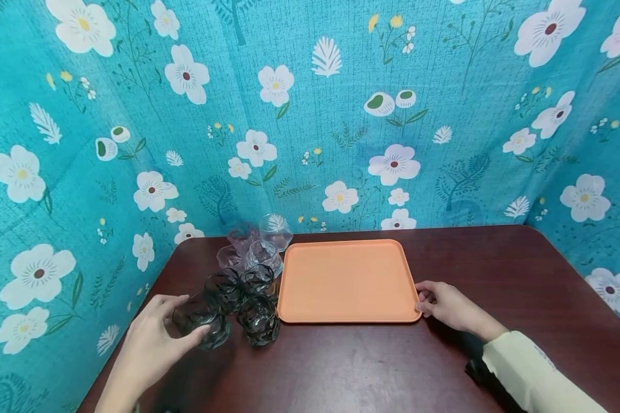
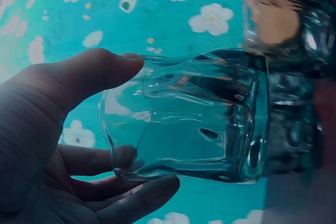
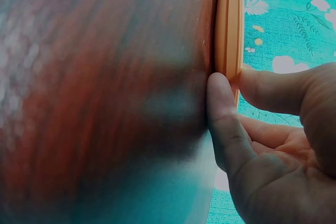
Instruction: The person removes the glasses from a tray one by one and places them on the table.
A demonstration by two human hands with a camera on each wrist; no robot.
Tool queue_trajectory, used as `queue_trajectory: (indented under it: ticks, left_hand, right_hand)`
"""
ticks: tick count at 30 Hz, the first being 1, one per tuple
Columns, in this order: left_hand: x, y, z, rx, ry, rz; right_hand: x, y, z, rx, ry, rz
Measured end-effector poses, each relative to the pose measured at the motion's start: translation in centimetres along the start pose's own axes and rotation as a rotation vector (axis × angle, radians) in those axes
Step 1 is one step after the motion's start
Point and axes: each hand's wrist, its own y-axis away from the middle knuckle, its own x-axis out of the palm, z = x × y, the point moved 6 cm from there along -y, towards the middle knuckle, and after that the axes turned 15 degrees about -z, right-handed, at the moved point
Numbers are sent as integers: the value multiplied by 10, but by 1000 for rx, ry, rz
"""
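Note:
My left hand [image 1: 152, 338] grips a dark see-through glass [image 1: 210, 328] near its rim, thumb on one side and fingers on the other. The left wrist view shows the wavy-sided glass [image 2: 194, 124] with nothing visible inside; whether its base touches the table cannot be told. Beside it stand several more dark glasses [image 1: 258, 321]. My right hand [image 1: 449, 307] pinches the right edge of an orange rectangular tray [image 1: 348, 281], near its front corner. In the right wrist view, thumb and finger lie on either side of the tray's rim [image 3: 229, 24].
Several clear and pinkish glasses [image 1: 263, 252] cluster behind the dark ones, close to the tray's left side. The dark brown table [image 1: 351, 367] meets a blue flowered curtain [image 1: 310, 143] at the back and sides.

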Motion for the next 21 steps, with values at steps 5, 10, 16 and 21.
queue_trajectory:
  ticks: [5, 10, 16, 21]
  left_hand:
    - [20, 4, 18, -42, -11, 64]
    - [39, 8, 33, -68, -22, 94]
    - [56, 11, 40, -69, -9, 90]
    - [66, 13, 40, -76, 15, 105]
  right_hand:
    - [-1, 0, 1, 4, 3, -2]
    - [-1, 0, 2, 15, 9, 1]
    - [-1, -1, 2, -1, 9, -4]
    - [-1, -1, 1, 5, 7, -3]
